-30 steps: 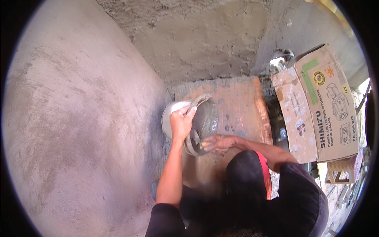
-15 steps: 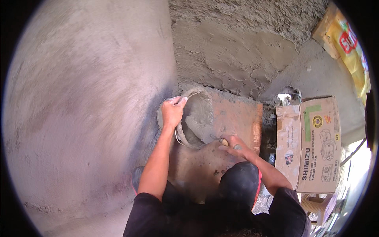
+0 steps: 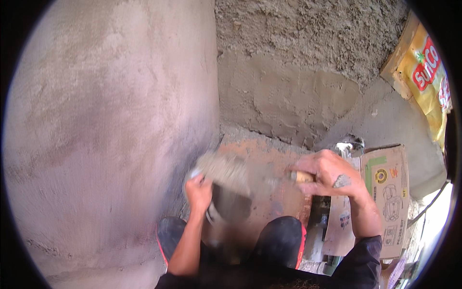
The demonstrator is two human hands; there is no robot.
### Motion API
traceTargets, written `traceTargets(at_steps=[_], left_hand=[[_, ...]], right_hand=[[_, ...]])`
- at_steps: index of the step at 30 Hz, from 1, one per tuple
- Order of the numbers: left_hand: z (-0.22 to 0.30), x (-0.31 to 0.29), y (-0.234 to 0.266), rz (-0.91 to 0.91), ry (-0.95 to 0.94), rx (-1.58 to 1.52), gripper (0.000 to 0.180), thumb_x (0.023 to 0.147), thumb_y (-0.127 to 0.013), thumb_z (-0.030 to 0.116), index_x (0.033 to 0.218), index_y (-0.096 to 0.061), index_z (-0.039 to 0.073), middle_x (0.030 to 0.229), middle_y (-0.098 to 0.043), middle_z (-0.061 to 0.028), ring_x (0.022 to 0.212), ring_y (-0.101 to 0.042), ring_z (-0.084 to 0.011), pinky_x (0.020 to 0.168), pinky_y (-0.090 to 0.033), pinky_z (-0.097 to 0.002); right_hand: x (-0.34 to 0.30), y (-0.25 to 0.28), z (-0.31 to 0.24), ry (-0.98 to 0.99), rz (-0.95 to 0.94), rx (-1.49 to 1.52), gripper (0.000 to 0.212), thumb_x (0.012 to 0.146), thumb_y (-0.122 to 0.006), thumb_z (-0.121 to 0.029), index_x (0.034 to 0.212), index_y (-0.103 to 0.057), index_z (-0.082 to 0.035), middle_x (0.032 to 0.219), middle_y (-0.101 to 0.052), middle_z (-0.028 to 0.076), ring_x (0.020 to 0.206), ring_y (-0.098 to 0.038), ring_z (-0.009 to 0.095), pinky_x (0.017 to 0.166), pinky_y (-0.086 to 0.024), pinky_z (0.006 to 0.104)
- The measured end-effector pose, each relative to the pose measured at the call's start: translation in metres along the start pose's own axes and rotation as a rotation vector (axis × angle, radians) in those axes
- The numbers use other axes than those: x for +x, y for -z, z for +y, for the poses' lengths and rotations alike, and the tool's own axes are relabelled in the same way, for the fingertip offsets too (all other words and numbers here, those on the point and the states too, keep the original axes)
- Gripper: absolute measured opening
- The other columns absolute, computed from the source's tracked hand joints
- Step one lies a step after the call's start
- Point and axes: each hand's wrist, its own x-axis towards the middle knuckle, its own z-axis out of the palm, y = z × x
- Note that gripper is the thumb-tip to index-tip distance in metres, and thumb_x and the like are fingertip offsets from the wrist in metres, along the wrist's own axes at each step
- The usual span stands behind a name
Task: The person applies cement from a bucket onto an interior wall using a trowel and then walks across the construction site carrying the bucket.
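My right hand (image 3: 332,176) is closed round the light wooden handle of a trowel (image 3: 302,177). Its blade points left, smeared by motion and loaded with a heap of wet grey mortar (image 3: 224,171). Beneath the mortar is a bucket (image 3: 211,215), partly hidden and blurred, its dark inside showing. At the bucket's left side my left hand (image 3: 198,195) grips the rim with bent fingers. The bucket is between my knees, on a reddish-brown, mortar-stained board (image 3: 284,202).
A smooth plastered wall (image 3: 120,120) rises at the left. Ahead, the wall has a fresh mortar patch (image 3: 288,96) under rough render (image 3: 308,33). On the right are a cardboard box (image 3: 387,202) and a yellow plastic packet (image 3: 430,82) by a wooden edge.
My right hand has lifted the trowel up and right out of the bucket, mortar on its blade. My left hand and the bucket are lower in view; the view has shifted upward.
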Motion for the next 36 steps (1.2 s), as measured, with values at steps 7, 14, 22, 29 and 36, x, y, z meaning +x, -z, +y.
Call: traceTargets(at_steps=[7, 14, 22, 29, 36], left_hand=[[0.021, -0.031, 0.033, 0.028, 0.140, -0.227, 0.034, 0.092, -0.070, 0.020, 0.111, -0.070, -0.008, 0.093, -0.073, -0.0040, 0.083, -0.061, -0.0099, 0.076, -0.051, -0.0287], [0.013, -0.025, 0.033, 0.028, 0.247, -0.236, 0.043, 0.090, -0.072, 0.021, 0.117, -0.065, -0.011, 0.092, -0.073, -0.0122, 0.083, -0.062, -0.0109, 0.079, -0.050, -0.0279], [0.037, -0.014, 0.019, -0.025, 0.308, -0.323, 0.032, 0.092, -0.068, 0.012, 0.116, -0.068, -0.009, 0.093, -0.072, -0.0047, 0.082, -0.061, -0.0082, 0.077, -0.051, -0.0252], [0.028, -0.013, 0.023, -0.043, 0.356, -0.358, 0.030, 0.092, -0.069, 0.012, 0.116, -0.068, -0.007, 0.090, -0.071, -0.0022, 0.079, -0.060, -0.0070, 0.074, -0.051, -0.0245], [0.010, -0.013, 0.021, -0.097, 0.422, -0.137, 0.030, 0.092, -0.068, 0.011, 0.117, -0.069, -0.006, 0.081, -0.068, 0.0024, 0.072, -0.056, -0.0034, 0.065, -0.047, -0.0214]], right_hand=[[0.085, 0.046, 0.082, 0.004, -0.514, 0.686, 0.039, 0.083, -0.081, -0.024, 0.113, -0.071, -0.001, 0.089, -0.073, 0.011, 0.067, -0.067, 0.013, 0.056, -0.053, 0.0278], [0.141, 0.079, 0.097, 0.039, 0.475, 0.739, 0.037, 0.094, -0.062, -0.027, 0.120, -0.064, 0.000, 0.067, -0.054, -0.002, 0.054, -0.050, 0.008, 0.046, -0.040, 0.0252], [0.149, -0.107, 0.142, -0.344, 0.881, 0.563, 0.034, 0.101, -0.050, -0.034, 0.097, -0.056, -0.001, 0.065, -0.047, -0.001, 0.057, -0.048, 0.008, 0.049, -0.042, 0.0284], [0.275, -0.174, 0.153, -0.286, 1.009, 1.026, 0.032, 0.103, -0.048, -0.036, 0.087, -0.047, -0.008, 0.063, -0.048, -0.001, 0.048, -0.048, 0.008, 0.039, -0.037, 0.0256], [0.368, -0.168, 0.153, -0.480, 1.038, 0.348, 0.041, 0.101, -0.044, -0.039, 0.097, -0.052, 0.001, 0.083, -0.063, 0.031, 0.083, -0.061, 0.052, 0.074, -0.046, 0.0572]])
